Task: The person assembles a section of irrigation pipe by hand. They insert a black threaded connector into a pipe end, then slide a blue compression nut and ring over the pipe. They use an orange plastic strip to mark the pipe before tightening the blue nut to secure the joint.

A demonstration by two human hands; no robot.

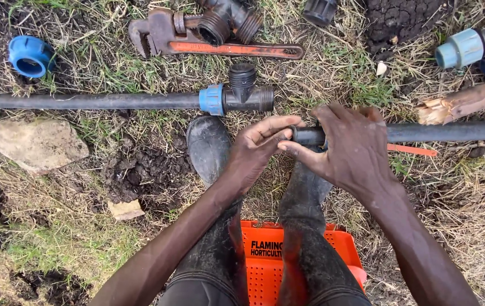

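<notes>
Both your hands gripped one black pipe: right hand clenched round it, left hand fingers pinching its end

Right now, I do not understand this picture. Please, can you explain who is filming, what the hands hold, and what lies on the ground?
The one picture comes from a camera worn on a person's head, looking down at their own bare hands and rubber boots. The right hand grips the end of a black pipe; the left hand puts its fingers on that pipe end. On the grass lie another black pipe with a tee fitting, a rusty pipe wrench, a blue cap and a flat stone. An orange crate sits under the legs.
</notes>
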